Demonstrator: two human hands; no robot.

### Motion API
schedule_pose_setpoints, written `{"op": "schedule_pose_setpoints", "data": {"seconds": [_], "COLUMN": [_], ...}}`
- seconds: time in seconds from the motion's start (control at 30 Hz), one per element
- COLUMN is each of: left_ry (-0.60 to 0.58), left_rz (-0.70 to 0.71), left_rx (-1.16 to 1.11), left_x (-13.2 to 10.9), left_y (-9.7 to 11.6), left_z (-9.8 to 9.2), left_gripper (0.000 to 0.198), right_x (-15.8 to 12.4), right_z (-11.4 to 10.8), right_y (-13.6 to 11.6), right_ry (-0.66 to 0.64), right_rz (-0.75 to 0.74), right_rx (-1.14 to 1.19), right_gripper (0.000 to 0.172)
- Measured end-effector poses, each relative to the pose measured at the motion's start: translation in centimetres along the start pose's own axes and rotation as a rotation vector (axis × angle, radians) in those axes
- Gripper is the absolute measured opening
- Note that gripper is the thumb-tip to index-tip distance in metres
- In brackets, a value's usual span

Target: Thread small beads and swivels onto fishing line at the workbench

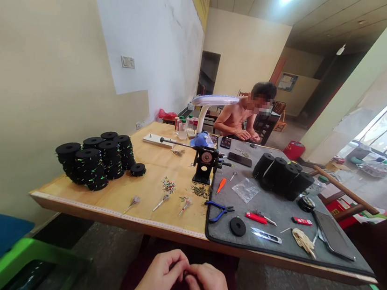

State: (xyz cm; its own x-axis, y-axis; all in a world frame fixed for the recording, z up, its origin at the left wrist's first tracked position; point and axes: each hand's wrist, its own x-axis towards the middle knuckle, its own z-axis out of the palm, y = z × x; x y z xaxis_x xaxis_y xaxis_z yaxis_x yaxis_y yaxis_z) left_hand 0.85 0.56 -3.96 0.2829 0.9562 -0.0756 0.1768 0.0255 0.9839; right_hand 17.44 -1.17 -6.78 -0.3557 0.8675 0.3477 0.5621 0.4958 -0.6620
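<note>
Well, a wooden table (157,166) bars twelve o'clock, stacked black spools (87,162) at ten, a black machine (205,163) dead ahead. Left hand (165,273) and right hand (210,283) meet before it, fingertips together, whether pinching anything I can't tell; blue pliers (225,209) and a foam disc (234,227) lie nearest, towards one.

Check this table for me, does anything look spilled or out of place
Possibly the small multicolored pieces: they lie loose on the wooden tabletop without a container, though that may be deliberate. Nothing there looks plainly broken.
</note>
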Motion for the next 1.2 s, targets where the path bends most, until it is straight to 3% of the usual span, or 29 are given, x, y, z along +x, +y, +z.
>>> {"op": "schedule_pose_setpoints", "data": {"seconds": [0.17,0.37,0.63,0.83,0.97,1.2], "left_ry": [-0.071,-0.143,-0.155,-0.088,-0.024,0.164], "left_rz": [0.059,0.087,0.078,0.086,0.086,0.068], "left_rx": [0.230,0.221,0.207,0.319,0.243,0.004], "left_x": [-0.3,-0.2,-0.1,-0.3,-0.5,0.0], "left_y": [-0.6,-0.4,-0.5,-1.0,-0.8,-0.6], "left_z": [0.4,0.6,0.7,0.1,-0.7,-1.3], "left_gripper": [0.033,0.025,0.024,0.022,0.014,0.027], "right_x": [1.1,2.6,3.5,3.1,3.0,3.0], "right_z": [-0.8,-0.3,-0.1,-0.6,-0.2,1.2], "right_y": [-0.2,-0.6,-1.0,-1.4,-1.3,-1.4], "right_ry": [0.093,0.060,0.079,0.158,0.153,0.062], "right_rz": [0.295,0.419,0.427,0.354,0.357,0.239], "right_rx": [0.283,0.515,0.535,0.473,0.499,0.160], "right_gripper": [0.016,0.012,0.005,0.009,0.014,0.012]}}
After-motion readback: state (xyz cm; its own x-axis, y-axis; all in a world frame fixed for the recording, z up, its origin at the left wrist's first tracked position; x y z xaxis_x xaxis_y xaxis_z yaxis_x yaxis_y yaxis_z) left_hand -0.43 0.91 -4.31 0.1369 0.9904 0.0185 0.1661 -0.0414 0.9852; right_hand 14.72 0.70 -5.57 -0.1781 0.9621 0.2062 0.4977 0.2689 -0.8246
